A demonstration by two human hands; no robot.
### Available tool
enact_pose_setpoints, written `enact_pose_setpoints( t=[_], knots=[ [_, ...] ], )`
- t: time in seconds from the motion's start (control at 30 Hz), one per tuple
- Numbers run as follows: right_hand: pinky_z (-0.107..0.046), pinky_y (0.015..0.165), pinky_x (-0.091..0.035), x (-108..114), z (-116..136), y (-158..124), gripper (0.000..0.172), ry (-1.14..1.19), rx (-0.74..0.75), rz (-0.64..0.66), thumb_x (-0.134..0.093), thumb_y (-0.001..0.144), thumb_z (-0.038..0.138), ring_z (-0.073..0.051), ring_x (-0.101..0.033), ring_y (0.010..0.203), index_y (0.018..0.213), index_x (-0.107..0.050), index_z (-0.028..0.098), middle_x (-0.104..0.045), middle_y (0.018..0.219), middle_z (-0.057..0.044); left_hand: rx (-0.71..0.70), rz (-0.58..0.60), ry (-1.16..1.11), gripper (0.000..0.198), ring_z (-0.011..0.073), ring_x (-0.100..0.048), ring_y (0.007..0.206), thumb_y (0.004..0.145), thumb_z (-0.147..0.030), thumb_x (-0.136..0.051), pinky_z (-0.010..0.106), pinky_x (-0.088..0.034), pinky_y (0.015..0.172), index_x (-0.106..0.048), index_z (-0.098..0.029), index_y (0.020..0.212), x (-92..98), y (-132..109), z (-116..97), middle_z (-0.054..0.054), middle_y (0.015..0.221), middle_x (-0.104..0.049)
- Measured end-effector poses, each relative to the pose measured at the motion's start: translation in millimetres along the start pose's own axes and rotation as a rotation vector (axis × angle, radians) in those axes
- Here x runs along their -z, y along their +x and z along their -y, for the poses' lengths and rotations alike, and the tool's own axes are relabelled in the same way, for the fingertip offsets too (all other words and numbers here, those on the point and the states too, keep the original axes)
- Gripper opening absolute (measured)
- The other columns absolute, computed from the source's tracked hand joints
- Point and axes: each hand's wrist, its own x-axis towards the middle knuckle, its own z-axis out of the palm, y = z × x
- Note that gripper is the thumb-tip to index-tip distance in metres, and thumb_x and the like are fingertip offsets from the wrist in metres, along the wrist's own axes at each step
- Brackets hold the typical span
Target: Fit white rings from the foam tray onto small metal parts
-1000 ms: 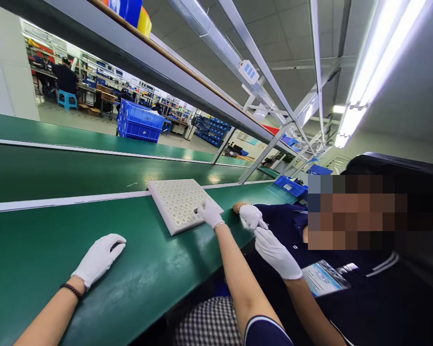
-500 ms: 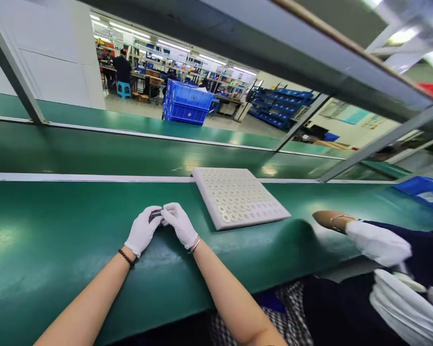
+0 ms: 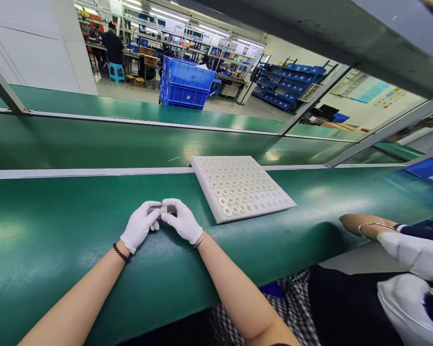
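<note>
Both my hands wear white gloves and meet over the green bench (image 3: 57, 226). My left hand (image 3: 139, 226) and my right hand (image 3: 182, 221) pinch a small dark and silvery part (image 3: 161, 209) between their fingertips; I cannot make out what the part is. A white tray (image 3: 240, 190) with rows of round pockets lies just right of my right hand, against the white strip of the conveyor edge. A few pockets near its front hold small rings.
A co-worker's gloved hands (image 3: 414, 274) and bare forearm (image 3: 364, 225) rest at the bench's right end. A green conveyor belt (image 3: 94, 144) runs behind the tray. Blue crates (image 3: 185, 84) are stacked beyond it, and a person sits at a far bench (image 3: 112, 45).
My right hand left the tray and joined my left hand at mid-bench, both now closed on the small part. My view swung down and away from the co-worker.
</note>
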Motion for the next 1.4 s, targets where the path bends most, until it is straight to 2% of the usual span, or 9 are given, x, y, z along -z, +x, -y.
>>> enact_pose_setpoints(
  t=[0.13,0.27,0.4,0.73,0.87,0.97,1.07,1.27,1.4],
  knots=[
    [-0.024,0.093,-0.047,-0.1,0.5,-1.4,0.033,-0.205,0.212,-0.066,-0.064,0.079,0.019,-0.009,-0.057,0.103,0.111,-0.055,0.016,-0.058,0.113,-0.003,-0.015,-0.013,-0.070,0.048,0.0048,-0.053,0.059,0.078,-0.053,-0.053,0.014,-0.045,0.057,-0.052,-0.014,0.107,0.0,0.2,-3.1,0.001,0.070,-0.059],
    [-0.026,0.086,-0.052,0.2,3.6,-0.7,0.060,-0.066,-0.091,-0.050,-0.063,0.081,0.045,-0.011,-0.061,0.095,0.130,-0.048,0.013,-0.059,0.113,-0.006,-0.046,-0.066,-0.137,0.047,0.0038,-0.059,0.077,0.069,-0.044,-0.066,0.012,-0.052,0.072,-0.058,-0.014,0.104,-2.5,1.2,-1.7,0.004,0.098,-0.063],
    [-0.026,0.086,-0.052,1.7,4.4,0.1,0.051,-0.150,-0.164,-0.050,-0.064,0.079,0.048,-0.011,-0.061,0.092,0.118,-0.058,0.015,-0.063,0.105,-0.003,-0.050,-0.087,-0.199,0.052,0.0066,-0.061,0.096,0.062,-0.041,-0.072,0.010,-0.052,0.085,-0.061,-0.014,0.104,-1.9,1.7,2.3,0.005,0.109,-0.062],
    [-0.024,0.100,-0.043,4.7,1.4,-0.3,0.025,-0.315,0.432,-0.203,-0.069,0.075,0.016,-0.010,-0.055,0.111,0.098,-0.060,0.017,-0.061,0.106,-0.001,0.006,-0.103,-0.291,0.069,0.0134,-0.063,0.100,0.053,-0.044,-0.079,0.025,-0.054,0.094,-0.054,-0.012,0.109,-2.7,3.2,1.6,0.010,0.114,-0.060],
    [-0.025,0.096,-0.047,3.5,2.9,-2.3,0.044,-0.185,0.157,-0.114,-0.064,0.083,0.033,-0.011,-0.057,0.108,0.122,-0.055,0.016,-0.056,0.121,-0.005,-0.023,-0.131,-0.260,0.061,0.0105,-0.062,0.099,0.055,-0.042,-0.078,0.023,-0.053,0.097,-0.058,-0.011,0.104,-1.7,0.6,-1.3,0.008,0.111,-0.061],
    [-0.026,0.087,-0.051,1.6,6.0,-3.6,0.054,-0.111,-0.088,-0.042,-0.058,0.085,0.046,-0.011,-0.060,0.094,0.128,-0.051,0.013,-0.060,0.112,-0.006,-0.044,-0.130,-0.234,0.051,0.0070,-0.061,0.095,0.058,-0.038,-0.077,0.015,-0.052,0.091,-0.062,-0.011,0.099,-1.7,-1.4,-2.9,0.007,0.108,-0.062],
    [-0.025,0.085,-0.052,1.8,5.7,-3.5,0.048,-0.175,-0.049,-0.062,-0.062,0.082,0.042,-0.010,-0.061,0.090,0.121,-0.056,0.014,-0.062,0.107,-0.004,-0.043,-0.112,-0.251,0.054,0.0087,-0.062,0.097,0.059,-0.039,-0.077,0.016,-0.052,0.091,-0.060,-0.011,0.102,-2.4,-1.5,-2.1,0.008,0.109,-0.062],
    [-0.024,0.101,-0.045,4.2,-3.6,-1.3,0.032,-0.248,0.278,-0.143,-0.067,0.079,0.022,-0.010,-0.055,0.113,0.110,-0.060,0.018,-0.057,0.121,-0.002,-0.014,-0.101,-0.304,0.064,0.0116,-0.063,0.100,0.057,-0.041,-0.078,0.020,-0.053,0.092,-0.054,-0.011,0.108,-2.8,0.8,-0.5,0.010,0.113,-0.061],
    [-0.026,0.095,-0.049,1.8,-3.1,-2.5,0.051,-0.105,0.076,-0.097,-0.064,0.083,0.035,-0.011,-0.059,0.104,0.128,-0.050,0.014,-0.057,0.119,-0.006,-0.037,-0.123,-0.292,0.059,0.0096,-0.063,0.097,0.057,-0.038,-0.078,0.018,-0.053,0.092,-0.057,-0.010,0.104,-2.0,0.7,-2.2,0.009,0.111,-0.062]
  ],
)
